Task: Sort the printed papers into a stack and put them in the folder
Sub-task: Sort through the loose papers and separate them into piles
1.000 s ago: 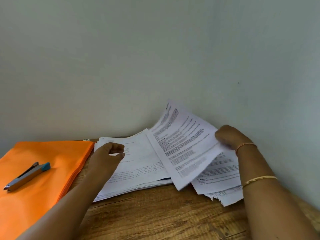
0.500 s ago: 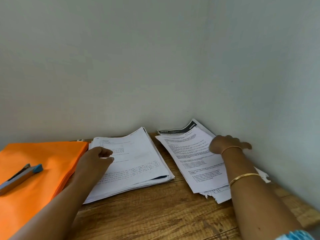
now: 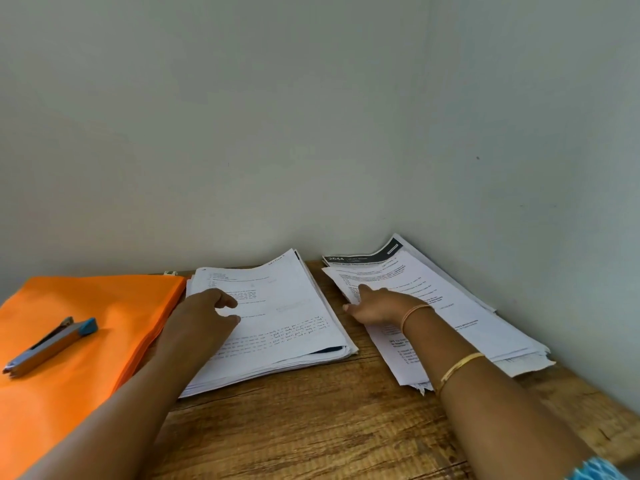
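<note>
1. Pale walls meet in a corner behind a wooden table.
2. Right hand: fingers stretched flat on the left edge of the loose pile, gripping nothing, likely to slide the top sheet free.
3. Left hand: loosely curled, holding nothing, resting on the neat stack, probably steadying it.
4. Orange folder waits far left, with a stapler on top.

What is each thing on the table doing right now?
Left stack: flat, fairly neat.
Right pile: flat, messy, sheets fanned out.
Folder: lying flat, looks closed.
Stapler: lying on the folder.
Left hand: resting on left stack, fingers loosely curled.
Right hand: on right pile's left edge; grip unclear.
</note>
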